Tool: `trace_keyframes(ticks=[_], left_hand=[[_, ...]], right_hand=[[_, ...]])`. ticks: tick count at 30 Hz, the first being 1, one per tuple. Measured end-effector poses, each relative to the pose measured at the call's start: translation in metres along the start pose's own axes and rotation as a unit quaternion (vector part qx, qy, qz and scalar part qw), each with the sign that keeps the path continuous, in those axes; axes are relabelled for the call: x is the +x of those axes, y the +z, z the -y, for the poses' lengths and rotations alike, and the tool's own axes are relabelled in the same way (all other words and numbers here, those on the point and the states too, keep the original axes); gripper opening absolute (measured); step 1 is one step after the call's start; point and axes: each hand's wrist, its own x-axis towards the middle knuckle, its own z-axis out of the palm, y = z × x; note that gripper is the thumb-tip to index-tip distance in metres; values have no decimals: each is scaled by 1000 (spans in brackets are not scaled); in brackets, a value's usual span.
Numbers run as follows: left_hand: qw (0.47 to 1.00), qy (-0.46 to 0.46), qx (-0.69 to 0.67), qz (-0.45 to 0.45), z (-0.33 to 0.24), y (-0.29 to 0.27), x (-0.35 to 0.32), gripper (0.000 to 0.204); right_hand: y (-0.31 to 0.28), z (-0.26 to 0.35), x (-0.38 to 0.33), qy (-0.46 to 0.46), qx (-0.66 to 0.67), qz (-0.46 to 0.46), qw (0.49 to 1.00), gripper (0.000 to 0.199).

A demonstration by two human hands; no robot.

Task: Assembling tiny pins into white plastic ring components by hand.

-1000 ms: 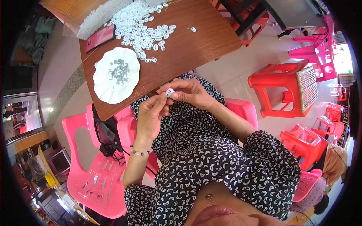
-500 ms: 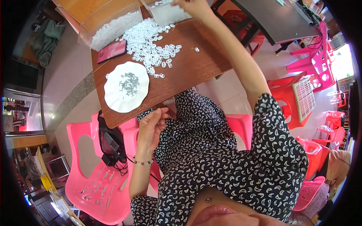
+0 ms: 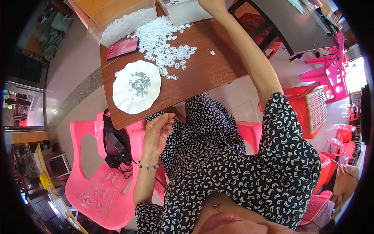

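My left hand [image 3: 159, 131] is held in front of the table's near edge, thumb and fingertips pressed together; whatever they may pinch is too small to see. At the far side of the table, my right hand [image 3: 213, 5] is over the right edge of a translucent box [image 3: 189, 12] with white pieces in it. The upper picture edge cuts off its fingers. Between the hands lies a loose heap of small white oval plastic pieces with two holes [image 3: 159, 41]. A white scalloped plate [image 3: 124, 97] holds many small grey metal bits [image 3: 141, 84].
A clear bin of white plastic pieces [image 3: 126, 25] stands at the far left of the brown table [image 3: 206, 72], beside a pink phone [image 3: 122, 48]. One white piece [image 3: 212, 52] lies apart. A pink chair [image 3: 97, 195] with a black bag [image 3: 116, 146] is at my left.
The view has tilted, so the table and its things sit further right and higher. My right hand's fingers have gone out of the picture at the top. My left hand keeps its pinch.
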Motion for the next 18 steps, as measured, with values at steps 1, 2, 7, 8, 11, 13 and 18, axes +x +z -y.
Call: trace_keyframes(ticks=[1, 2, 7, 8, 11, 13, 18], left_hand=[[1000, -6, 6, 2, -1, 2, 1, 23], [1000, -11, 12, 5, -2, 5, 1, 23], [999, -23, 32, 17, 0, 11, 8, 24], [999, -30, 35, 16, 1, 12, 9, 23], [998, -30, 37, 33, 4, 17, 10, 23], [998, -35, 37, 31, 6, 18, 10, 22], [998, -26, 42, 32, 9, 19, 10, 22]], right_hand=[[-14, 20, -16, 40, 18, 62, 997, 27], [-28, 30, -27, 81, 33, 120, 989, 27], [-34, 40, -140, 36, 64, 278, 958, 25], [-38, 47, -152, 41, 37, 311, 949, 27], [-37, 56, -172, 77, 15, 347, 935, 31], [-33, 58, -178, 41, -3, 341, 939, 30], [-17, 57, -186, 25, -55, 341, 938, 31]])
